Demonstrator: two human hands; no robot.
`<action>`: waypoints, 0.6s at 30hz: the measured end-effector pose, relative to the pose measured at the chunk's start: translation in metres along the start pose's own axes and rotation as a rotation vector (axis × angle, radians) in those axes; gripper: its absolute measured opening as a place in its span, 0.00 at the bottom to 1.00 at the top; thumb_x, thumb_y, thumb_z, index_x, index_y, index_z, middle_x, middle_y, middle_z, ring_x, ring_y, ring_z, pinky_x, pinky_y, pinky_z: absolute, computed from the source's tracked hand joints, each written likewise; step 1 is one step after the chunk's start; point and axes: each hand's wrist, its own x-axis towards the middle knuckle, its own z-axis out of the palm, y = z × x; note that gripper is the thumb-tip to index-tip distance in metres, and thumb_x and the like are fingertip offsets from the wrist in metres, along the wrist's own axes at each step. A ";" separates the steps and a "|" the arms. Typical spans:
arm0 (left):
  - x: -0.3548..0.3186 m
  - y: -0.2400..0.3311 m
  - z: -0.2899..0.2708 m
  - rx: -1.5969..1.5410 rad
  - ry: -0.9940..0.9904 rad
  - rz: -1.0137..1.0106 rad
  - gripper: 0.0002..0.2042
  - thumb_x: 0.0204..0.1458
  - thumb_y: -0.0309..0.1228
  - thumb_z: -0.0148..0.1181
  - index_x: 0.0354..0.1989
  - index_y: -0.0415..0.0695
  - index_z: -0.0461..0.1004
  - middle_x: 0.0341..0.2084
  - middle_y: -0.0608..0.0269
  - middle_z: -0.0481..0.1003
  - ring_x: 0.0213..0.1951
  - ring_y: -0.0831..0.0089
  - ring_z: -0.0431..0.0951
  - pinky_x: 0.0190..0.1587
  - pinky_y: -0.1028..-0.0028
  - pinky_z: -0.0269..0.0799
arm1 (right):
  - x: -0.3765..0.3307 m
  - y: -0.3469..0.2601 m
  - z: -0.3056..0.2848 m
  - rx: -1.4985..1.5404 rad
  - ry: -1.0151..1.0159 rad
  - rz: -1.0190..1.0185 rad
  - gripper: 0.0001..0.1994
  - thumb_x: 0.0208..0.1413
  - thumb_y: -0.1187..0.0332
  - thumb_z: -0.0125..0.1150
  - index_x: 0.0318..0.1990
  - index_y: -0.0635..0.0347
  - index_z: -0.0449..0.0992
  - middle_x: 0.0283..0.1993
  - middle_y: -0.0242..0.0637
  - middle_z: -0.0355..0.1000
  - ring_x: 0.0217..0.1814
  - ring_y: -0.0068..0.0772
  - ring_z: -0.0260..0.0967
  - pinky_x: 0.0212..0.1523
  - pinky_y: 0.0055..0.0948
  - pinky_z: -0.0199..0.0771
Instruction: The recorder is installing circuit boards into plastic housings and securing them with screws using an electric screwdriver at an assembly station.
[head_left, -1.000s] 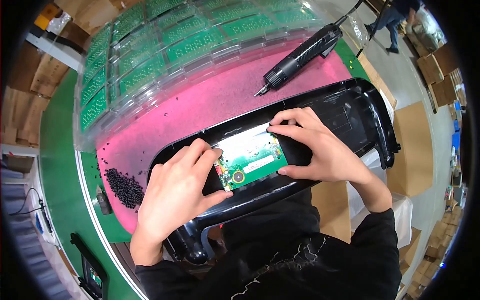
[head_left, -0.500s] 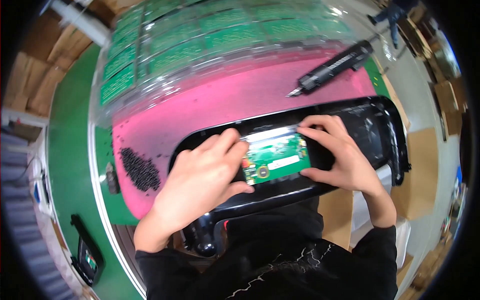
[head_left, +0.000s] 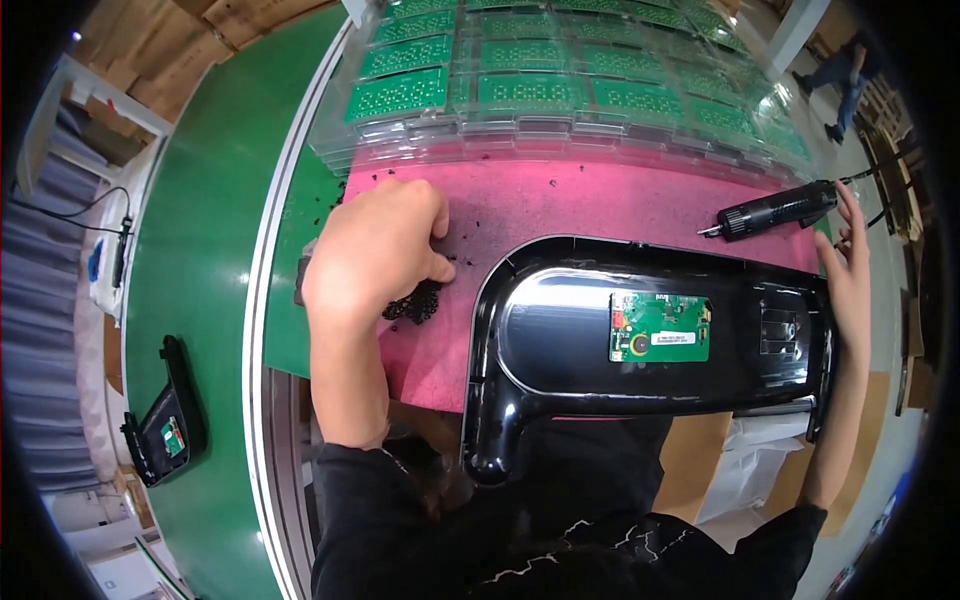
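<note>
Board (head_left: pixel 680 312) sits in the shell (head_left: pixel 560 330), now let go, so placing looks done: left hand (head_left: pixel 375 245) curls over the screws (head_left: pixel 415 303), can't tell if pinching any; right hand (head_left: pixel 848 265), fingers spread, is at the driver (head_left: pixel 775 212).

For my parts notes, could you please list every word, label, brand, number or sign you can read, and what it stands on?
No text can be read for certain.
White label on the green circuit board in the black housing: print too small.
Pale marks along that board's upper edge: too small.
Black electric screwdriver: no legible print.
Dark shirt: white jagged lines, seemingly a pattern.
</note>
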 end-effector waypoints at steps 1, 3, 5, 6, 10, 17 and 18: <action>0.000 -0.003 0.003 0.052 -0.095 -0.116 0.15 0.36 0.27 0.74 0.31 0.36 0.76 0.27 0.53 0.79 0.34 0.56 0.79 0.36 0.62 0.74 | 0.014 0.009 -0.003 0.029 -0.084 0.071 0.26 0.60 0.70 0.58 0.67 0.47 0.65 0.64 0.41 0.62 0.59 0.28 0.60 0.59 0.27 0.61; 0.003 0.002 0.008 0.086 -0.072 -0.126 0.16 0.34 0.28 0.75 0.31 0.37 0.77 0.29 0.53 0.79 0.35 0.56 0.79 0.37 0.61 0.74 | 0.030 0.014 -0.001 0.048 -0.164 0.142 0.24 0.60 0.68 0.59 0.65 0.46 0.67 0.61 0.40 0.63 0.56 0.26 0.62 0.58 0.26 0.62; 0.005 0.003 0.015 0.148 -0.003 -0.120 0.13 0.32 0.26 0.74 0.29 0.40 0.78 0.28 0.54 0.80 0.36 0.56 0.80 0.38 0.60 0.74 | 0.037 0.010 0.007 0.298 -0.152 0.300 0.20 0.61 0.66 0.60 0.61 0.45 0.71 0.50 0.34 0.66 0.46 0.20 0.65 0.50 0.21 0.66; 0.008 0.002 0.017 0.142 0.002 -0.100 0.13 0.32 0.26 0.74 0.29 0.40 0.78 0.28 0.54 0.80 0.36 0.56 0.80 0.38 0.60 0.74 | 0.039 0.009 0.009 0.285 -0.136 0.304 0.20 0.61 0.66 0.60 0.61 0.45 0.71 0.50 0.34 0.66 0.46 0.20 0.65 0.50 0.21 0.66; 0.019 0.003 0.021 0.132 -0.009 -0.081 0.07 0.32 0.22 0.69 0.23 0.41 0.79 0.23 0.55 0.80 0.35 0.56 0.80 0.39 0.61 0.75 | 0.044 0.011 0.023 0.274 -0.117 0.375 0.17 0.61 0.63 0.62 0.56 0.47 0.70 0.36 0.25 0.65 0.35 0.16 0.64 0.33 0.18 0.67; 0.022 -0.008 0.021 0.095 -0.071 0.004 0.03 0.36 0.20 0.60 0.21 0.39 0.79 0.24 0.49 0.79 0.33 0.52 0.82 0.39 0.58 0.77 | 0.055 0.003 0.047 0.182 0.151 0.432 0.32 0.47 0.61 0.73 0.56 0.59 0.63 0.50 0.53 0.62 0.32 0.30 0.72 0.31 0.26 0.79; 0.021 -0.009 0.021 0.103 -0.061 0.029 0.04 0.36 0.20 0.59 0.22 0.38 0.79 0.24 0.49 0.79 0.32 0.50 0.81 0.38 0.59 0.77 | 0.057 -0.004 0.050 0.282 0.183 0.480 0.35 0.46 0.63 0.73 0.59 0.59 0.59 0.53 0.58 0.60 0.33 0.33 0.72 0.32 0.27 0.80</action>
